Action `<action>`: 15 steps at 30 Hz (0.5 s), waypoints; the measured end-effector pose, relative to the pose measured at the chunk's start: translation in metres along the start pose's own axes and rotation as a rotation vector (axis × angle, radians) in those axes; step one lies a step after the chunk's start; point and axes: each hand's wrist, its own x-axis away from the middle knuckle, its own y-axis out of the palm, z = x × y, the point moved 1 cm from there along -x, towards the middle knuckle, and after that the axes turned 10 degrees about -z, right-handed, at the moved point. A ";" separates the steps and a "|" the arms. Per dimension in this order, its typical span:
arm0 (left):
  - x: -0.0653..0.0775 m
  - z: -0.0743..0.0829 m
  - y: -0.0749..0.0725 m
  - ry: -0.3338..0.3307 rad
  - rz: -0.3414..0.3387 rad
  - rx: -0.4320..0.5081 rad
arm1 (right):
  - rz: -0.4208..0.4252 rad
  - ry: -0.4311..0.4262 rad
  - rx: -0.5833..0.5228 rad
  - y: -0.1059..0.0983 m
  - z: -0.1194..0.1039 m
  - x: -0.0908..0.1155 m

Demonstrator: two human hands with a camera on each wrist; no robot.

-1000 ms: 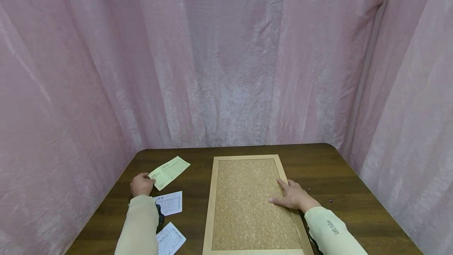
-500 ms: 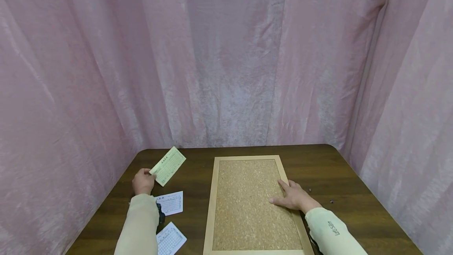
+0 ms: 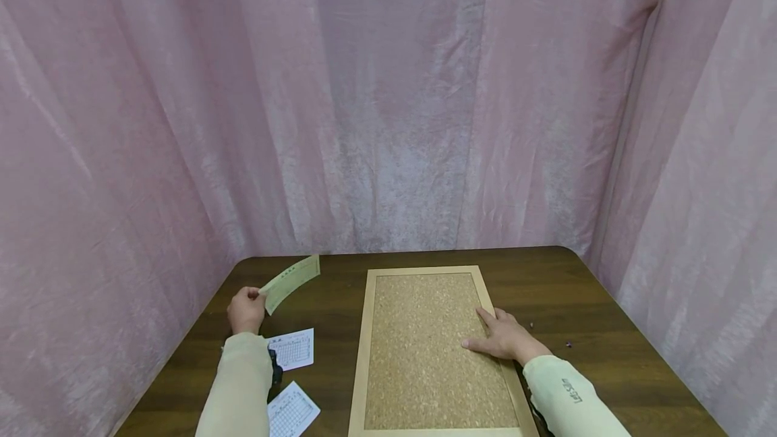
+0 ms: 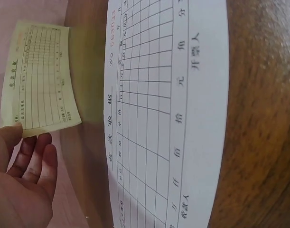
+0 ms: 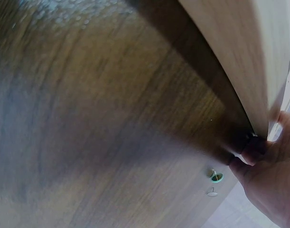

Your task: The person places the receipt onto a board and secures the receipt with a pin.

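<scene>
My left hand (image 3: 245, 312) pinches a pale yellow receipt slip (image 3: 293, 282) by its near-left corner, thumb against fingertips. The slip is lifted off the table and bends. In the left wrist view the same receipt slip (image 4: 40, 78) shows a printed grid. A white receipt slip (image 3: 293, 349) lies flat just below that hand, and a second white slip (image 3: 293, 411) lies nearer, partly hidden by the sleeve. My right hand (image 3: 502, 339) rests on the right side of the wood-framed corkboard (image 3: 434, 356), thumb and forefinger extended over the cork, other fingers at the frame.
Right of the board, small thumbtacks lie on the dark wooden table (image 3: 601, 383); the right wrist view shows a green-rimmed thumbtack (image 5: 216, 177) and a pale thumbtack (image 5: 211, 193). Pink curtains (image 3: 388, 100) surround the table at the back and sides.
My left hand has raised the yellow slip, which has turned and now curves in the air above the table. My right hand and the corkboard stay in place.
</scene>
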 end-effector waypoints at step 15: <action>-0.005 0.018 0.002 0.073 0.051 0.054 | 0.007 0.006 -0.008 0.001 0.000 0.000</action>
